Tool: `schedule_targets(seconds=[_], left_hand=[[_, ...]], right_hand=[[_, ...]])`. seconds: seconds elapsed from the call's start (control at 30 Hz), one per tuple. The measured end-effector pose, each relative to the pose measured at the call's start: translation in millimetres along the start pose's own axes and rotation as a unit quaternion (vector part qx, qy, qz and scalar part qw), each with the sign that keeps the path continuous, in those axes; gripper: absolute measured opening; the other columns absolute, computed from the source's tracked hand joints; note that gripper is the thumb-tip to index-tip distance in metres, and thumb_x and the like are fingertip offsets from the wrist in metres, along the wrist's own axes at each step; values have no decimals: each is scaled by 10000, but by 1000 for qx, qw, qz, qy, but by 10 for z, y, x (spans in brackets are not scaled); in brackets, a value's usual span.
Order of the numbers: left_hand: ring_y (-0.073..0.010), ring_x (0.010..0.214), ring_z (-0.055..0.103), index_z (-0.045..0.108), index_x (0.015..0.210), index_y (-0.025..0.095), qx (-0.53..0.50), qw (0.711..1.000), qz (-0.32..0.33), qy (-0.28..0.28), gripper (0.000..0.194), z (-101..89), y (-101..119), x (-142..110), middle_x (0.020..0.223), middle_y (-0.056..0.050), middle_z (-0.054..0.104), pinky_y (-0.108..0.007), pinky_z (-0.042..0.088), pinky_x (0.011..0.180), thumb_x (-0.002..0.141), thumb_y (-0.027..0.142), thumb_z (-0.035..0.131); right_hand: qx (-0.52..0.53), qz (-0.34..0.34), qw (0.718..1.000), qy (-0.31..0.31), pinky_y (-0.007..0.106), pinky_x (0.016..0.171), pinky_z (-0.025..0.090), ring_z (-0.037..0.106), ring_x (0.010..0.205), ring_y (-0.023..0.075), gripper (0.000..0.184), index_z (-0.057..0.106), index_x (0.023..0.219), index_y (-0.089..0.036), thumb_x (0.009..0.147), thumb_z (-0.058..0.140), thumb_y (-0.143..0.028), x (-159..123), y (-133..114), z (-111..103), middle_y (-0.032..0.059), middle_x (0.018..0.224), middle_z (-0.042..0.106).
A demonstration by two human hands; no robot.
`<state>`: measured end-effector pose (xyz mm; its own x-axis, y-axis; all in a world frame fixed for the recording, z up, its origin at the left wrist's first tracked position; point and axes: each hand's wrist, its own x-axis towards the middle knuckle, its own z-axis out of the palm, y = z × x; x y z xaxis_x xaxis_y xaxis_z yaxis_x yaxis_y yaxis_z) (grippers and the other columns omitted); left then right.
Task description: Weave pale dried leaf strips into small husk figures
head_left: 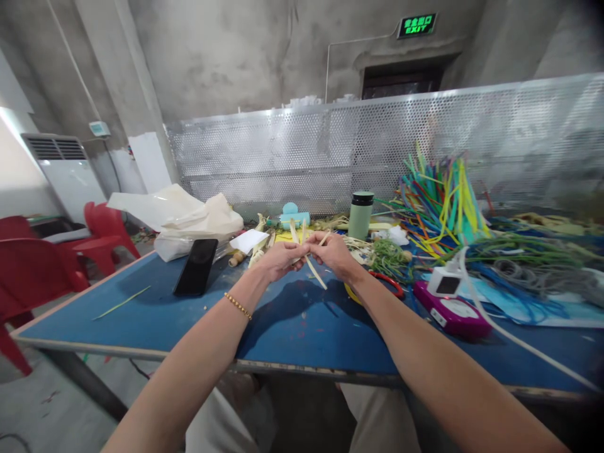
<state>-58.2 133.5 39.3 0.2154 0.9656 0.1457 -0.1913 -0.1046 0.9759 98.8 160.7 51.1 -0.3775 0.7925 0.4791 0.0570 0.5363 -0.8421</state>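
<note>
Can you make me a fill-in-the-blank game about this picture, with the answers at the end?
1. The left hand and right hand hold pale strips above a table whose top is coloured ____.
2. The bracelet is on the same side as the ____ hand.
3. The lid on the green bottle is ____.
4. The lit sign shows the English word ____.

Missing words: blue; left; black; EXIT.

Arms [198, 358] outstretched — left hand [282, 259] beside right hand [333, 253], fingers [314, 250] pinched

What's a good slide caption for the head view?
Bare left hand and right hand holding pale, flat, narrow strips over a blue tabletop, a black-lidded green cylindrical bottle standing beyond.
</note>
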Motion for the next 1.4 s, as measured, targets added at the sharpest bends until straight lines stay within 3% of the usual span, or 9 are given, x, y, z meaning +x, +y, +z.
schedule_targets(seconds=[0.3, 0.67, 0.77, 0.9, 1.0, 1.07, 1.17, 1.27, 1.4], left_hand=[[-57, 521, 474, 637, 658, 99, -34, 999, 4, -39, 211, 8, 19, -19, 614, -9, 577, -231, 340, 547, 658, 217, 811], [-62, 496, 489, 638, 612, 95, -16, 999, -12, -40, 176, 14, -34, 8, 552, -14, 573, -214, 335, 500, 626, 150, 805], [-58, 471, 473, 630, 601, 90, -16, 1000, -18, -5, 184, -5, -64, 49, 522, -8, 554, -199, 338, 471, 646, 153, 797], [-64, 460, 493, 624, 658, 98, -58, 991, -51, 113, 126, -122, -123, 140, 538, -7, 560, -178, 364, 448, 714, 119, 735], [-67, 444, 492, 595, 661, 114, -61, 989, -61, 117, 144, -185, -162, 188, 533, 8, 541, -179, 385, 445, 740, 115, 715], [-76, 442, 498, 600, 684, 114, -60, 991, -64, 98, 120, -179, -175, 197, 544, 1, 549, -188, 391, 441, 761, 110, 692], [-90, 456, 520, 625, 727, 104, -60, 993, -72, 65, 88, -127, -167, 178, 581, -25, 589, -208, 418, 463, 791, 140, 673], [-114, 502, 555, 644, 727, 101, -55, 995, -67, 57, 193, -94, -131, 135, 624, -50, 626, -246, 458, 526, 799, 273, 693], [-123, 565, 566, 677, 706, 98, 35, 998, -37, 42, 316, -105, -72, 72, 655, -59, 649, -249, 415, 555, 675, 392, 788]], right_hand=[[75, 19, 996, -33, 206, 400, 301, 421, 417, 67, 230, 610, 679, -165, 694, 693, -378, -15, -17, -5, -47, 490, 514], [16, 5, 1000, -25, 208, 402, 300, 417, 419, 68, 199, 593, 639, -163, 702, 689, -325, 6, 30, 1, -48, 490, 506], [0, 34, 999, -19, 198, 385, 314, 434, 395, 66, 237, 574, 652, -163, 763, 664, -353, 51, 55, -36, -42, 491, 519], [-5, 111, 994, 6, 183, 354, 327, 494, 402, 70, 287, 562, 709, -164, 858, 598, -407, 85, 115, -93, -11, 577, 590], [-15, 148, 989, -12, 182, 343, 332, 498, 415, 72, 244, 578, 720, -159, 851, 620, -361, 66, 157, -81, -6, 615, 611], [-25, 138, 990, -14, 188, 353, 345, 489, 418, 78, 203, 583, 699, -157, 834, 630, -301, 51, 171, -50, -15, 577, 594], [-59, 104, 993, 4, 197, 387, 366, 474, 416, 86, 192, 579, 635, -155, 798, 638, -238, 50, 178, -14, -31, 479, 537], [-71, 91, 993, 13, 201, 409, 368, 467, 420, 86, 198, 577, 605, -153, 775, 635, -237, 64, 174, -23, -29, 460, 530], [-58, 89, 994, 11, 209, 419, 350, 469, 435, 92, 195, 580, 605, -153, 734, 651, -281, 67, 148, -66, -19, 482, 547]])
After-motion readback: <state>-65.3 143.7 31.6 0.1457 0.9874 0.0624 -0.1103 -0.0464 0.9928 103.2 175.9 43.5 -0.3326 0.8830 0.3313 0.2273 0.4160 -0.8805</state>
